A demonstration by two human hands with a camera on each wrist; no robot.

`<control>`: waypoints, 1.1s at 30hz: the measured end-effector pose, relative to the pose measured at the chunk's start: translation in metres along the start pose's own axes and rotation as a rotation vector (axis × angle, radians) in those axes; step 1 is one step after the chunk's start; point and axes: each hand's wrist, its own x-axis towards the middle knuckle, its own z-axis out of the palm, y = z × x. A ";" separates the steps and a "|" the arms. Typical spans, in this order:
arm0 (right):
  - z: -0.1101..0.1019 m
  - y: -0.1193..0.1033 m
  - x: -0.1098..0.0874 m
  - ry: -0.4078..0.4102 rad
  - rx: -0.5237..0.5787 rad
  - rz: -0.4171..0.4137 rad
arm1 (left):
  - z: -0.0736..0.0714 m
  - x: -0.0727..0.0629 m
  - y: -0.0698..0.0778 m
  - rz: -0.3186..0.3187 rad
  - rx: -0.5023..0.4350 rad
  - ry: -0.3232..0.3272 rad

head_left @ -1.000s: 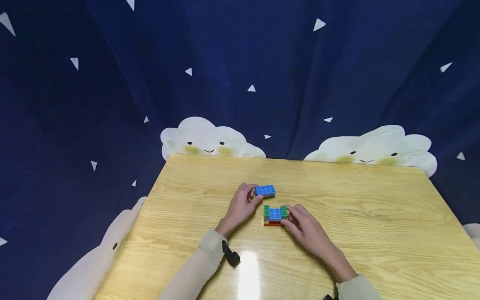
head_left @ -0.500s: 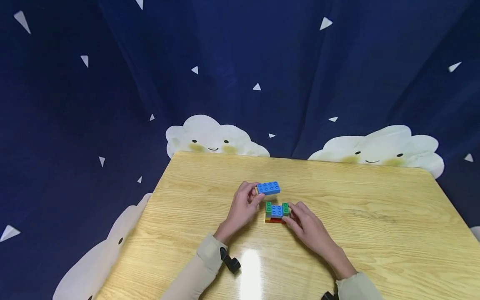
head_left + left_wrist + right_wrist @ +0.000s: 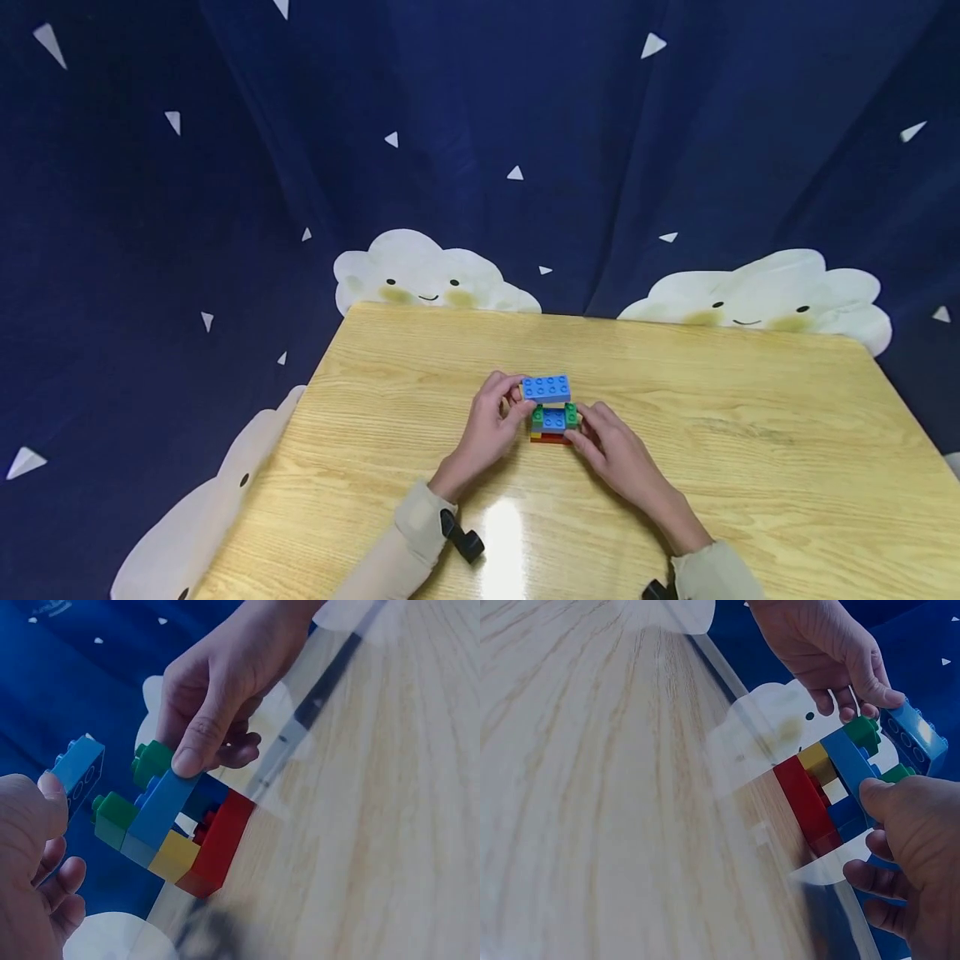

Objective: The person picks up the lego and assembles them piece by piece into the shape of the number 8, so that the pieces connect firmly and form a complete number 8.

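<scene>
My left hand [image 3: 487,425] pinches one end of a blue eight-stud toy brick [image 3: 546,388] between thumb and fingers. This brick hovers just above and behind a small brick stack, apart from it. At the stack's base is a red brick [image 3: 225,840]; over it sit a yellow brick [image 3: 174,855] and a smaller blue brick [image 3: 847,817], with a gap between them. A long blue brick [image 3: 844,761] bridges these. One green brick [image 3: 112,817] and another green brick [image 3: 152,763] stand on its ends. My right hand [image 3: 618,458] grips the stack's right end.
The stack stands on a pale wooden table [image 3: 697,417]. Behind it hangs a dark blue curtain [image 3: 465,125] printed with white clouds and triangles. A black strap mount [image 3: 462,537] sits at the left wrist.
My left hand has lifted the blue brick off the table and brought it rightward, closer over the stack. The right hand keeps its grip on the stack.
</scene>
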 end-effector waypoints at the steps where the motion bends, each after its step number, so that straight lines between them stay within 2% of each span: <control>1: 0.000 0.000 0.000 0.002 0.001 -0.002 | 0.000 -0.001 0.000 0.002 -0.006 -0.009; 6: 0.000 0.001 0.001 0.001 0.011 -0.007 | 0.004 -0.006 0.000 -0.003 -0.035 -0.046; 14: -0.001 0.002 0.001 0.002 0.012 -0.016 | 0.008 -0.008 -0.003 0.003 -0.034 -0.069; 33: 0.000 0.001 0.001 0.000 0.036 -0.018 | 0.008 -0.009 0.000 -0.002 0.073 -0.072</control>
